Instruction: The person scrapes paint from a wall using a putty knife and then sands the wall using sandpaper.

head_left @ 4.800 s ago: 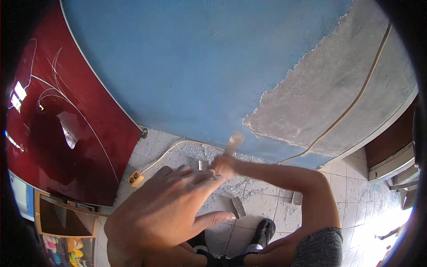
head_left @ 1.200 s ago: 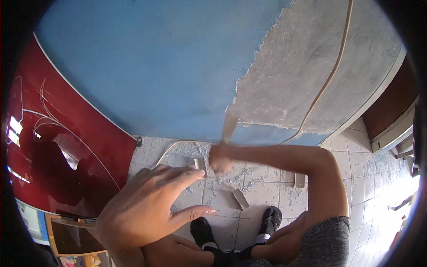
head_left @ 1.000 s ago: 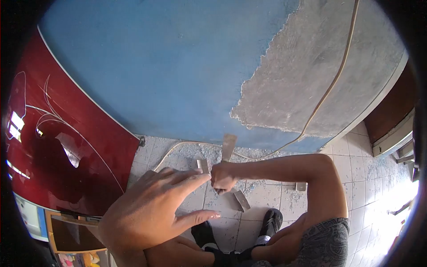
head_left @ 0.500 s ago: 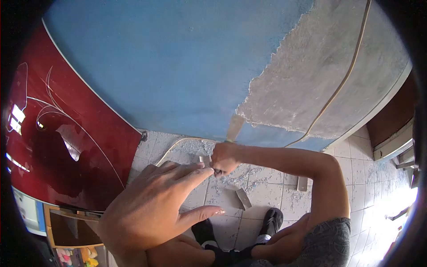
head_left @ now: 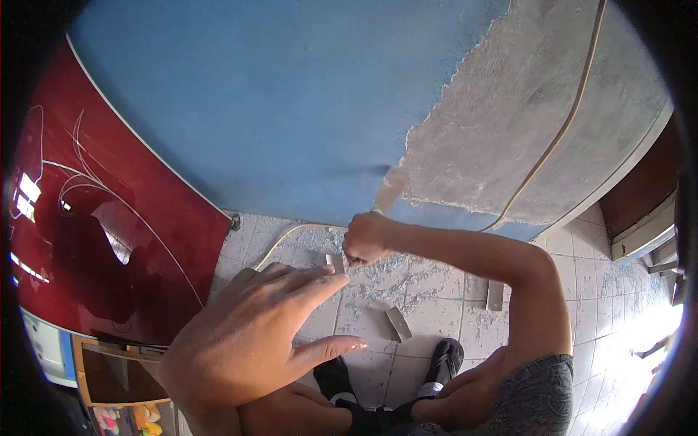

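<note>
Head view: gripping scraper (head_left: 391, 190) in right hand (head_left: 367, 238), with grip clenched round handle. Pointing blade up and slightly right, at lower left corner of bare grey patch (head_left: 502, 131), right by ragged border with blue paint (head_left: 276, 109). Can't confirm blade contact, too blurred. Holding left hand (head_left: 254, 334) out with back up, fingers extended, thumb spread, grasping nothing visible; can't see under palm. Can see cord (head_left: 574, 116) crossing grey patch. Can also see three metal pieces (head_left: 398, 324) lying loose on floor (head_left: 371, 378), with flakes (head_left: 392, 287) scattered among them.

To do this step well, judging from here: start at ragged border, slip blade under lip of paint, don't dig into middle of solid blue. Hold blade at low angle, to lift paint rather than gouge grey patch. Push in short strokes, re-seat blade after each. Keep left hand out of blade line. Watch cord when working rightward; don't nick it with blade corner. Mind footing: wearing dark shoes (head_left: 445, 357) near flakes and loose metal.

Labels: can read no brand, label or writing anywhere. Can't rule out marks on handle, mostly covered by right hand.
</note>
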### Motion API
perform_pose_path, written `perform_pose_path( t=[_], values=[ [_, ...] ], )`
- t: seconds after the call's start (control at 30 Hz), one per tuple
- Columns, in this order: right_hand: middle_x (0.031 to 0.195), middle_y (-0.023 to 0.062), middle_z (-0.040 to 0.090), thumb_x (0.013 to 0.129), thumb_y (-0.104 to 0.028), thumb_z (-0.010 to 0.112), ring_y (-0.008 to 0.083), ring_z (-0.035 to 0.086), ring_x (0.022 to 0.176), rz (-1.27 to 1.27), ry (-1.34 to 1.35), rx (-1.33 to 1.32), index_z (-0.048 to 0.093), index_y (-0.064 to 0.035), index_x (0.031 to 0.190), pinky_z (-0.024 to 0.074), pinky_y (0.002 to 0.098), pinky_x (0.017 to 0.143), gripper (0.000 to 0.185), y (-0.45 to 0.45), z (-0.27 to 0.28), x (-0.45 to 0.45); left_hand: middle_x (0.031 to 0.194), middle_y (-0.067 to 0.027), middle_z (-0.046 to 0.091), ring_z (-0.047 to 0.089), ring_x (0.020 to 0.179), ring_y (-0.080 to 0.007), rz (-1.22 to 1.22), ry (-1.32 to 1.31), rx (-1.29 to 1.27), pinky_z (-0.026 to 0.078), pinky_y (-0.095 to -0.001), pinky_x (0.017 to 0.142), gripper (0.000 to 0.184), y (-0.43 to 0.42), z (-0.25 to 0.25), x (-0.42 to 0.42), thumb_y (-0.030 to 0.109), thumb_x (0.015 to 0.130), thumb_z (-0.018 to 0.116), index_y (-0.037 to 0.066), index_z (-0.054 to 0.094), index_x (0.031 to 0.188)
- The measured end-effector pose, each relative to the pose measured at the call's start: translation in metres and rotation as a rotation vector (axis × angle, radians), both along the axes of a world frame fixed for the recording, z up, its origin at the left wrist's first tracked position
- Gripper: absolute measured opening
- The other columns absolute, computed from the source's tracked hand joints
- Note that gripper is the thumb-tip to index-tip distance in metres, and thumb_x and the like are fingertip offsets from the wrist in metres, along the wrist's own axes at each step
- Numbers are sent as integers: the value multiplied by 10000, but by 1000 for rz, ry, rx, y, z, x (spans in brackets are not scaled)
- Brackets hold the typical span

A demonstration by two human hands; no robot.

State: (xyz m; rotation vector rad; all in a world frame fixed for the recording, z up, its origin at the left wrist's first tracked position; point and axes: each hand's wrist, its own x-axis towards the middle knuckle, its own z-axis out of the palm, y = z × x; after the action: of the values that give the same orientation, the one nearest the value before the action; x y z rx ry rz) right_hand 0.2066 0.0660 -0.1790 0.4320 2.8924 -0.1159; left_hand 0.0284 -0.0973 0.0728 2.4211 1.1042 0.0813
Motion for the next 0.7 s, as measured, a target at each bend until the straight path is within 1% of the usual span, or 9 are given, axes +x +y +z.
perform_pose_path(
  t=[0.13, 0.2, 0.27, 0.3, 0.37, 0.47, 0.53, 0.57, 0.7],
  values=[
    [745, 111, 716, 819, -386, 650, 302, 715, 765, 56, 104, -146, 741, -88, 728, 566, 460, 731, 324, -52, -12, -17, 1174, -267, 653, 644, 1098, -394, -7, 19, -45, 520, -478, 944, 636, 2, 7, 2, 490, 923, 645, -11, 567, 1307],
    [744, 100, 715, 825, -373, 646, 294, 716, 775, 102, 92, -75, 750, -96, 784, 563, 460, 736, 299, -41, -10, -12, 1176, -264, 655, 644, 1100, -395, 2, 17, -63, 519, -478, 946, 633, 3, 7, 3, 491, 923, 645, -7, 569, 1306],
    [754, 100, 717, 823, -351, 645, 293, 718, 787, -30, -58, -70, 749, -95, 800, 564, 458, 742, 277, -8, 31, -4, 1179, -261, 656, 644, 1100, -398, 38, 22, -57, 519, -478, 946, 626, 3, 6, 3, 490, 923, 646, -3, 574, 1302],
    [752, 98, 718, 818, -341, 651, 297, 719, 790, 54, -63, -71, 750, -98, 793, 562, 449, 728, 263, -11, 21, -11, 1176, -261, 657, 646, 1095, -400, 32, 1, -35, 520, -478, 945, 626, 2, 4, 2, 490, 924, 646, -4, 574, 1301],
    [755, 100, 719, 825, -350, 651, 300, 719, 791, 44, 39, -137, 751, -102, 795, 557, 448, 714, 269, -38, -2, -25, 1170, -261, 659, 650, 1085, -402, 4, -33, 14, 520, -477, 944, 625, 2, 3, 0, 490, 925, 645, -5, 575, 1299],
    [749, 121, 712, 824, -344, 651, 311, 720, 804, 101, 112, -181, 750, -105, 800, 556, 466, 718, 259, -43, -28, -27, 1183, -258, 655, 646, 1093, -401, 10, 10, -80, 522, -470, 942, 617, 3, 6, 1, 484, 925, 646, 0, 575, 1301],
    [747, 131, 709, 822, -331, 647, 313, 722, 810, 39, 22, -296, 748, -97, 799, 560, 474, 732, 256, 4, -25, -21, 1188, -252, 655, 648, 1087, -399, 18, 9, -24, 523, -469, 935, 618, 3, 4, 1, 485, 924, 646, -1, 577, 1298],
    [758, 137, 710, 813, -336, 652, 319, 721, 807, -106, 35, -111, 752, -89, 802, 561, 474, 738, 267, 11, -5, -12, 1191, -249, 655, 649, 1084, -397, 26, 8, 3, 523, -468, 932, 618, 1, 3, 1, 486, 923, 646, -2, 578, 1296],
    [781, 133, 717, 773, -319, 673, 331, 714, 789, -18, 108, -154, 760, -100, 826, 556, 464, 717, 241, -46, 0, -25, 1211, -259, 634, 635, 1112, -395, 11, -23, -55, 505, -458, 955, 629, 0, 10, 2, 404, 872, 746, -28, 565, 1293]
  ],
)
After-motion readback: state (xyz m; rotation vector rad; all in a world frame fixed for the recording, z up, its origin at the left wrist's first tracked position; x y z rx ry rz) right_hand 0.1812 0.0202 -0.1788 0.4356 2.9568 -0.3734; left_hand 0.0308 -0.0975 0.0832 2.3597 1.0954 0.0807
